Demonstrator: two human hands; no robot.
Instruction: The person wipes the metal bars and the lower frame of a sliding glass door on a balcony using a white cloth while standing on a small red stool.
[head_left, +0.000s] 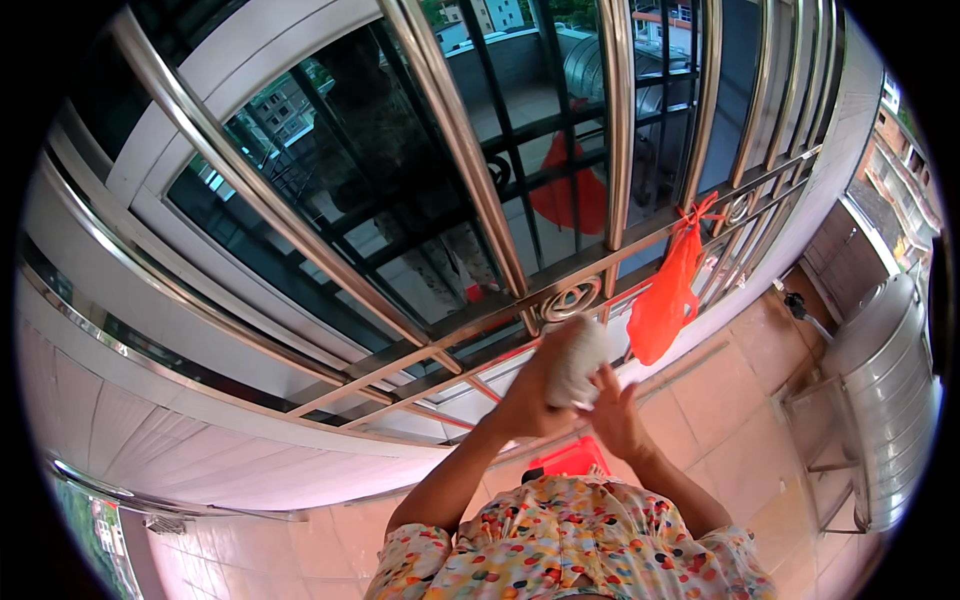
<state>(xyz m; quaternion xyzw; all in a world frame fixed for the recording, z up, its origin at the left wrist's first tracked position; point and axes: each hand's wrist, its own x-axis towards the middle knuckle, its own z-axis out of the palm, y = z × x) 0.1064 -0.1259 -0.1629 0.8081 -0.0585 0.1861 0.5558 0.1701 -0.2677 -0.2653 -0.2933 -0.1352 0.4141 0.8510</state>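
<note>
My left hand (534, 391) holds a bunched beige cloth (576, 364) in front of the lower rail of a stainless steel window grille (480, 334). The cloth looks blurred, and part of it hides behind my fingers. Close at its right is my right hand (621, 418), fingers spread; whether the fingertips touch the cloth I cannot tell. A red plastic bag (660, 307) hangs knotted from the grille's rail, to the right of both hands. Behind the bars, dark window glass (405, 180) reflects the bag, a railing and buildings.
Below my hands a red plastic container (574, 454) stands on the tiled floor (697, 390), partly hidden by my patterned top. To the right a ribbed stainless steel water tank (885, 405) rests on a metal stand (814, 442). A pale wall (187, 442) curves along the left.
</note>
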